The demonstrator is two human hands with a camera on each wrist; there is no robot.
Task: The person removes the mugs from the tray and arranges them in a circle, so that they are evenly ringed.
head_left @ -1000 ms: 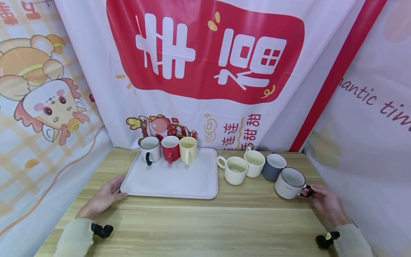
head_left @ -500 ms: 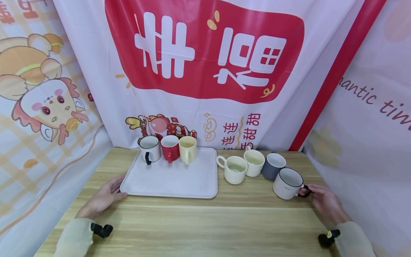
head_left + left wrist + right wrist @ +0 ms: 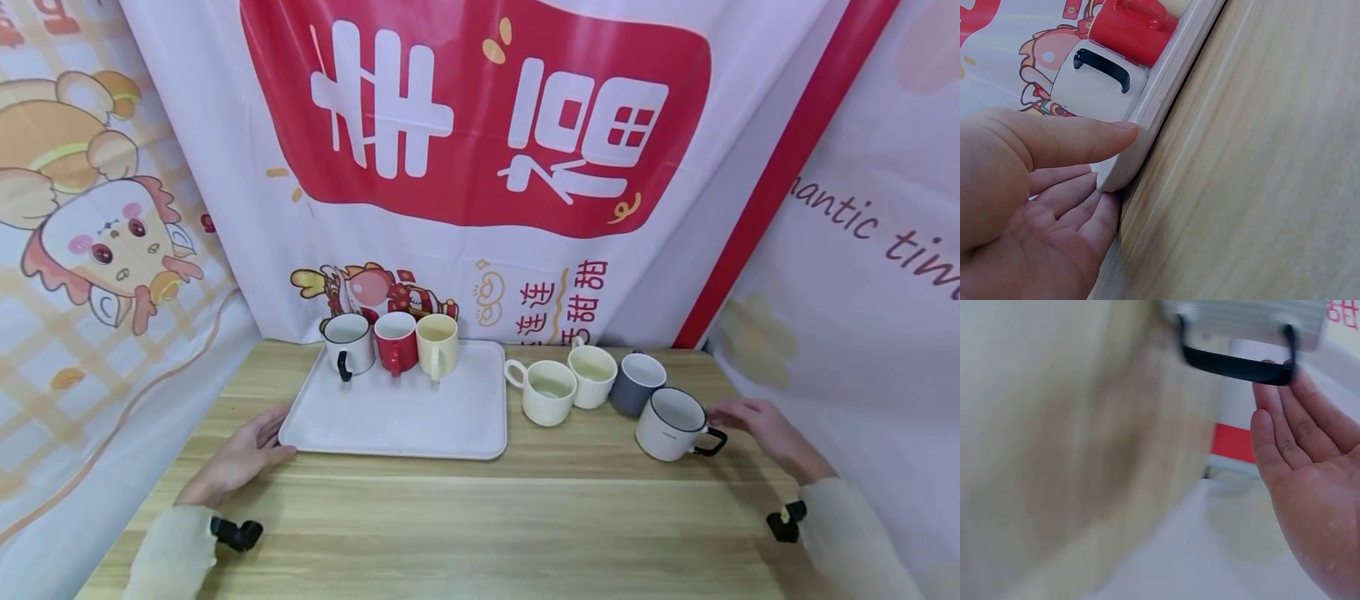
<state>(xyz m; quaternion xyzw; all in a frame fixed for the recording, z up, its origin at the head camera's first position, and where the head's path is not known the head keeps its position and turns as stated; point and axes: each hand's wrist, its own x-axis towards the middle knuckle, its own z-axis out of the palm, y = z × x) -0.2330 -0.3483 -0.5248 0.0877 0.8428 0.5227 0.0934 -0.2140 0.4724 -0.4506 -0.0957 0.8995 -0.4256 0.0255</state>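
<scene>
My left hand (image 3: pixel 238 458) touches the front left corner of a white tray (image 3: pixel 397 429), thumb and fingers straight on either side of the corner in the left wrist view. On the tray's back part stand a white mug with a black handle (image 3: pixel 351 350), a red mug (image 3: pixel 397 343) and a pale yellow mug (image 3: pixel 437 346). My right hand (image 3: pixel 776 433), fingers extended and holding nothing, is just right of a white mug with a black rim (image 3: pixel 667 433). The right wrist view has those fingers (image 3: pixel 1300 428) by its black handle (image 3: pixel 1235 364); contact is unclear.
Two cream mugs, one nearer (image 3: pixel 550 400) and one behind (image 3: pixel 592 379), stand right of the tray with a dark grey mug (image 3: pixel 636 387). They share the wooden table (image 3: pixel 487 533). A printed curtain (image 3: pixel 480 192) hangs behind.
My right hand has let go of the black-rimmed mug's handle and moved up and outward beside it. That mug shifted slightly left earlier. The left hand keeps its place at the tray.
</scene>
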